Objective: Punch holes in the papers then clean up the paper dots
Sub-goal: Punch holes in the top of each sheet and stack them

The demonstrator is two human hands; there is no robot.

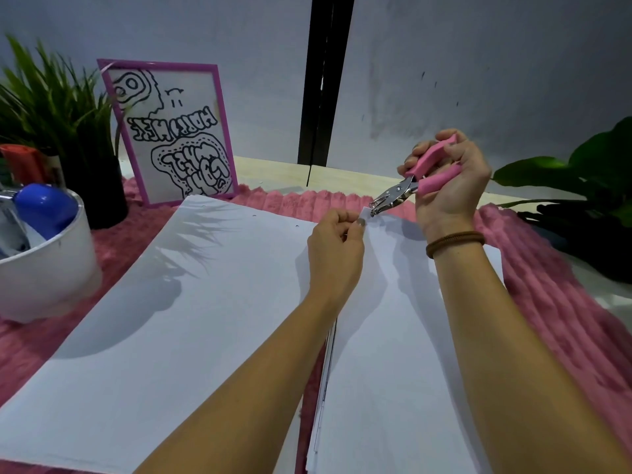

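Two stacks of white paper lie on a pink fuzzy mat. The left stack (pixel 178 302) shows small punched holes along its far edge. My left hand (pixel 337 248) pinches the far left corner of the right stack (pixel 393 354) and lifts it a little. My right hand (pixel 451 186) grips a pink-handled hole punch (pixel 407 188), whose metal jaws sit over that lifted corner. No loose paper dots are plain to see.
A white bowl (pixel 51 268) holding a blue stapler (pixel 44 206) stands at the left. Behind it are a grassy plant in a black pot (pixel 92 186) and a purple-framed drawing (pixel 171 131). A leafy plant (pixel 588 172) stands at the right. The pink mat (pixel 564 302) covers the table.
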